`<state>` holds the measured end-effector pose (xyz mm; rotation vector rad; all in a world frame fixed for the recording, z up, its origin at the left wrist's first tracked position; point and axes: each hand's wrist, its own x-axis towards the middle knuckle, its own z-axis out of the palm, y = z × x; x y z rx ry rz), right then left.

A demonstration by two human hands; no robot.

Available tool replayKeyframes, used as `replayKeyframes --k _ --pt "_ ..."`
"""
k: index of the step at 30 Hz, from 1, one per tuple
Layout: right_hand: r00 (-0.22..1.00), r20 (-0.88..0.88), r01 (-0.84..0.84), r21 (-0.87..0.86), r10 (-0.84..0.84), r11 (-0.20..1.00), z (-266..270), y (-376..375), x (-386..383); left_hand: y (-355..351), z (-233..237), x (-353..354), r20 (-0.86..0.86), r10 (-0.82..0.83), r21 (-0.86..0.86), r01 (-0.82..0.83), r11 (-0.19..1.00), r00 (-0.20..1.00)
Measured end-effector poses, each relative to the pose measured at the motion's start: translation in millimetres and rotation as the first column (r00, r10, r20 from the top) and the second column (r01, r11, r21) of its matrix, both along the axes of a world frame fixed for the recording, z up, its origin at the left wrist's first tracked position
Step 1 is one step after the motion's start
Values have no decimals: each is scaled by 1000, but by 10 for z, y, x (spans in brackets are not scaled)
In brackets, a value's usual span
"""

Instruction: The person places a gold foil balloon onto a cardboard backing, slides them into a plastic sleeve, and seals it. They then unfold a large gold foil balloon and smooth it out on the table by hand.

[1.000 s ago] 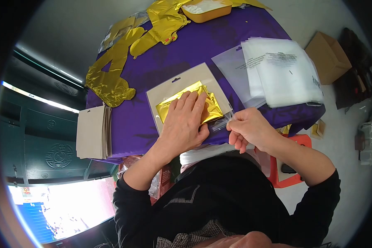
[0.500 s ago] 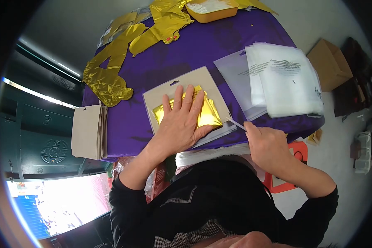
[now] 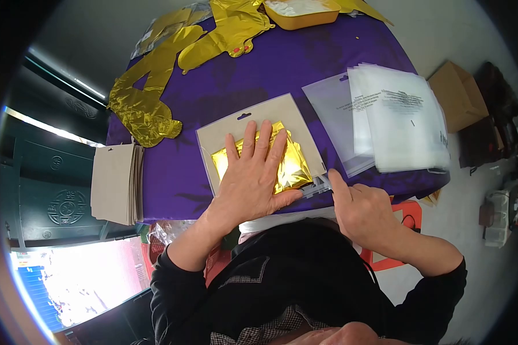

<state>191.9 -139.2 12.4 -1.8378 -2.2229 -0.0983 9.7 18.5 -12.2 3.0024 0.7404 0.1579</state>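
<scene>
Head view: the left hand is lying flat, unclenched, on a crinkled gold foil packet resting on a rectangular beige card. At the card's four o'clock corner, the right hand is curling beside clear plastic, its grip unclear. Frosted sleeves are lying toward three o'clock.

Your left hand lies palm down near the frame's centre, fingers spread upward; your right hand, right of it, curls, index finger extended.
</scene>
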Motion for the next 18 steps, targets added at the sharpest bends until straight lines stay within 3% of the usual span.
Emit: replayKeyframes --k 2,5,12,18 --pt "991 -126 53 -18 -55 998 -6 31 -33 4 -8 -8 18 3 -10 -2 1000 1000" --pt "986 -160 39 -22 -42 999 -61 49 -41 14 -40 -37 51 0 -21 1 1000 999" --pt "997 -53 55 64 -52 996 -187 73 -33 29 -41 -60 73 -33 -32 36 999 997" --pt "998 28 -57 94 54 994 -174 136 -4 42 -65 -66 153 -86 -11 88 996 984"
